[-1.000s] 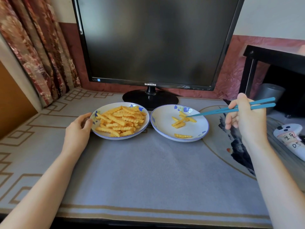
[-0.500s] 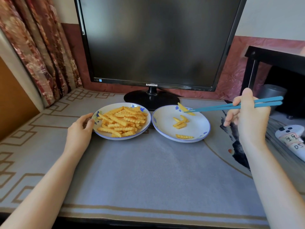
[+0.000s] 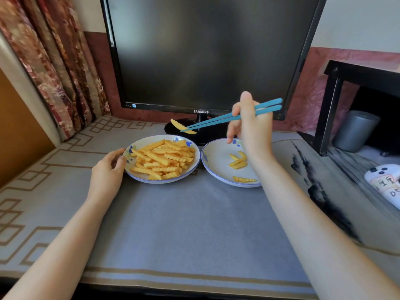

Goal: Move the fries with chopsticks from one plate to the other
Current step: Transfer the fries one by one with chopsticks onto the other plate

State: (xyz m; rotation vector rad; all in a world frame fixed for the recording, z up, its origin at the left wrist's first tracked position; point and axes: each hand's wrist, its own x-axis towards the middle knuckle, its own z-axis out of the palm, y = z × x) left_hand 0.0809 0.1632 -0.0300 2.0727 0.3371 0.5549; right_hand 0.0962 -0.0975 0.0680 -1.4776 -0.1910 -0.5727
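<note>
Nearest, on the cloth-covered bench [image 3: 194, 224], the left hand [image 3: 106, 172] curls its fingers and thumb onto the left rim of the full plate [image 3: 138, 177], which is heaped with crinkle-cut fries [image 3: 164, 161]. Just beside it sits the second plate [image 3: 212, 167], holding a few loose fries [image 3: 238, 162]. Above that plate the right hand [image 3: 251, 128] is clamped on blue chopsticks [image 3: 216, 121], whose tips pinch a single fry [image 3: 178, 125] in the air beyond the full plate's far rim, in front of the dark Samsung monitor [image 3: 205, 50].

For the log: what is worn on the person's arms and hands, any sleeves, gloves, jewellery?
Nothing visible. The left hand and right hand are ungloved; the left forearm and right forearm show no sleeves up to the frame edge; neither wrist carries a watch or bracelet.
</note>
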